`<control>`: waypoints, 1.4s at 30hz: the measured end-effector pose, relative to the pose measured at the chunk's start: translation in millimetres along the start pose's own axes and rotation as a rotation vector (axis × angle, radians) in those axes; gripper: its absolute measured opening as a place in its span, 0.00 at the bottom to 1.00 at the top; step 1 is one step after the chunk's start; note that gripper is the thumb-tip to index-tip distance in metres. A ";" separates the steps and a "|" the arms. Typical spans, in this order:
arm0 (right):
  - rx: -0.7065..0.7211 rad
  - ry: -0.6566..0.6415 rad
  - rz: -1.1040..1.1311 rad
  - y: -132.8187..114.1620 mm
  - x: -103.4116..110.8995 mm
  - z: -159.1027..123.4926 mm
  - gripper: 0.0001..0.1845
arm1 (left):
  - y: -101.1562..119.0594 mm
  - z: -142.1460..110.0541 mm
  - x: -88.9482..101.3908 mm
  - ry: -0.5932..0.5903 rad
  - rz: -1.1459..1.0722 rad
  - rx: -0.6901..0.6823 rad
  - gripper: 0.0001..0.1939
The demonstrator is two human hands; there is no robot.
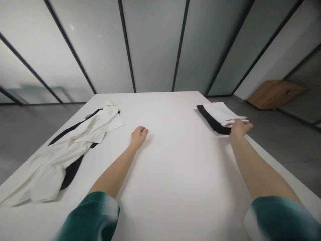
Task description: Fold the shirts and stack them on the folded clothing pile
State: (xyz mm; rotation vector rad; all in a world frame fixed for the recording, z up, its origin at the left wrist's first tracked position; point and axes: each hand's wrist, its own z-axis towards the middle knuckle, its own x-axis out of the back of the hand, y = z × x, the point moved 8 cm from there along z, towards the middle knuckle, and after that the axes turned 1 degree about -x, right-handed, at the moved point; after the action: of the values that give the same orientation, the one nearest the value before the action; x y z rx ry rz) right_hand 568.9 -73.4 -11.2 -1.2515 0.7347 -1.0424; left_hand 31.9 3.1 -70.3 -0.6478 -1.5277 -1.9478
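Note:
My right hand [240, 128] is at the right edge of the table, its fingers closed on the near corner of a folded white garment [220, 112]. Beneath that cloth lies a folded black garment [212, 120], whose dark edge shows along the left side. My left hand [139, 136] rests over the middle of the table, loosely curled with a small gap between thumb and fingers, and nothing can be seen in it. Left of it, loose white garments [77, 144] lie spread out, with black cloth [72, 172] showing from underneath.
The white table [170, 180] reaches away from me, narrowing toward frosted glass panels [154, 47] with dark frames. A small grey round thing [88, 116] sits partly hidden behind the loose clothes. On the floor at the right stands a wooden cabinet [273, 93].

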 end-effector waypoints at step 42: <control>0.918 -1.039 -0.725 26.2 -157.7 -198.3 0.21 | 5.6 1.5 -6.3 -0.191 0.474 -0.244 0.21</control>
State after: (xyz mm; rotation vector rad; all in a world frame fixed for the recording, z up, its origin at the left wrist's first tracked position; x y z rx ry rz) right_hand 336.4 -6.5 -91.2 -1.0030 -0.9742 -0.9101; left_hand 40.3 4.5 -70.4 -1.2091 -1.1110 -1.7468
